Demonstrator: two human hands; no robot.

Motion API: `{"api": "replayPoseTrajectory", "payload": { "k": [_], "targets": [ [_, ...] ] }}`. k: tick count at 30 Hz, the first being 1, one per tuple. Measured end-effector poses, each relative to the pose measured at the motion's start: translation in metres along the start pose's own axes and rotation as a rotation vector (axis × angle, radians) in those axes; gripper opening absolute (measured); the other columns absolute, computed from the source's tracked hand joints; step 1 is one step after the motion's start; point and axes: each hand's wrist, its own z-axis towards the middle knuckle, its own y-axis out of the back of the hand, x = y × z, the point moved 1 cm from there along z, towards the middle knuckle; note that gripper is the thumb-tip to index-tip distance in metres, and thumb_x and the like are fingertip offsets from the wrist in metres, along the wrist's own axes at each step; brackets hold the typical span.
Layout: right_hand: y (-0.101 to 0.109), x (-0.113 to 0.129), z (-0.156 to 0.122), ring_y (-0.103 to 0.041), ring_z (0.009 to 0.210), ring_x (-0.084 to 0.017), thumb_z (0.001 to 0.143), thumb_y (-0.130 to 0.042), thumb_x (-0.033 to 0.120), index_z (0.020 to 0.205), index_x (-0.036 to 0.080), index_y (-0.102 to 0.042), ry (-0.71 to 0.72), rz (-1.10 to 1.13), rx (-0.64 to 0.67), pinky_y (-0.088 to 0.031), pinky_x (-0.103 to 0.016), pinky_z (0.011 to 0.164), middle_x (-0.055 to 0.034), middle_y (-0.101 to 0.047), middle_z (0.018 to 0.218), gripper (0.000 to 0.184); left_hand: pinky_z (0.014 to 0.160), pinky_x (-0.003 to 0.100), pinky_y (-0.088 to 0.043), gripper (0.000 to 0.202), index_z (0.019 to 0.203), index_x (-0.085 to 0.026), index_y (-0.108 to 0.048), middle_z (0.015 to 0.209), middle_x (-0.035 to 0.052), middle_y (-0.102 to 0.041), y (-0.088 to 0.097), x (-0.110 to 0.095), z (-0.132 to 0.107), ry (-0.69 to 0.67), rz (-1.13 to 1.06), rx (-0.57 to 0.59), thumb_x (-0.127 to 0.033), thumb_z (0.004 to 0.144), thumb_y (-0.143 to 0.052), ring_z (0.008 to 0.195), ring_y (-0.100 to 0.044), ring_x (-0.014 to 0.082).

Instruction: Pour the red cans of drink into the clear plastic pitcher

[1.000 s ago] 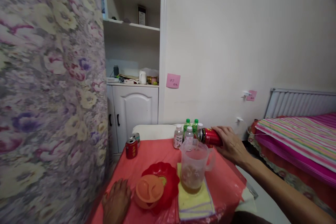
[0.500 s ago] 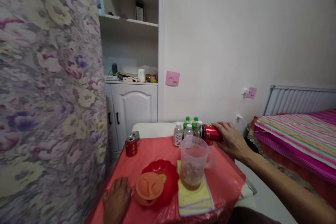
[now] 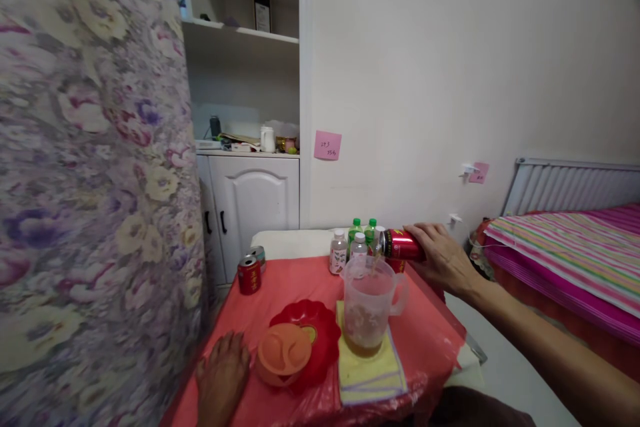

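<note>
My right hand (image 3: 441, 259) is wrapped round a red drink can (image 3: 403, 245), tipped sideways above a clear plastic measuring jug (image 3: 369, 300). A thin stream runs from the can's mouth into the jug, where some brownish liquid covers the bottom. Under the jug lies a folded yellow cloth (image 3: 373, 380). My left hand (image 3: 223, 373) rests flat on the red table cover with its fingers stretched out. Just right of it an orange divided bowl (image 3: 284, 352) sits partly over a red scalloped plate (image 3: 327, 347).
Behind the jug stand several bottles, among them a white-capped bottle (image 3: 339, 252) and a green-capped bottle (image 3: 371, 232). Another red can (image 3: 249, 275) stands at the table's far left, with a second can partly behind it. A floral curtain (image 3: 100, 180) hangs on the left; a bed (image 3: 565, 247) is at right.
The view has shifted slightly. The can is still tipped over the jug, and its stream shows more plainly. My left hand stays in the same place.
</note>
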Motion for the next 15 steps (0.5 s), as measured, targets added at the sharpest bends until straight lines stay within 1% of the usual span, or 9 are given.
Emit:
{"api": "replayPoseTrajectory", "payload": {
  "k": [3,11,15],
  "targets": [
    [0.0012,-0.0013,0.0020,-0.056,0.109,-0.033,0.086,-0.064,0.020,0.137,0.013,-0.052,0.007,-0.024,-0.004,-0.054,-0.048,0.094,-0.0177,-0.067,0.125,0.053,0.110,0.052,-0.034,0.049,0.137,-0.017,-0.058,0.152,0.0128,-0.059,-0.0006,0.0000,0.0009,0.001,-0.005,-0.006,-0.021,0.103,-0.023,0.140,-0.051,0.0252],
    [0.0068,-0.0026,0.0059,-0.057,0.107,-0.032,0.085,-0.065,0.020,0.137,0.016,-0.051,0.048,-0.050,-0.029,-0.054,-0.049,0.092,-0.0170,-0.068,0.124,0.054,0.110,0.051,-0.035,0.049,0.136,-0.017,-0.058,0.151,0.0126,-0.060,0.0024,-0.0013,0.0002,0.000,-0.009,0.004,-0.020,0.102,-0.024,0.139,-0.052,0.0247],
    [0.0089,-0.0019,0.0059,-0.057,0.106,-0.032,0.084,-0.066,0.020,0.136,0.014,-0.052,0.044,-0.069,-0.018,-0.054,-0.048,0.092,-0.0173,-0.068,0.124,0.054,0.110,0.051,-0.035,0.049,0.136,-0.017,-0.059,0.151,0.0124,-0.060,0.0041,-0.0016,0.0001,-0.002,-0.008,0.008,-0.020,0.102,-0.024,0.140,-0.052,0.0246]
  ]
}}
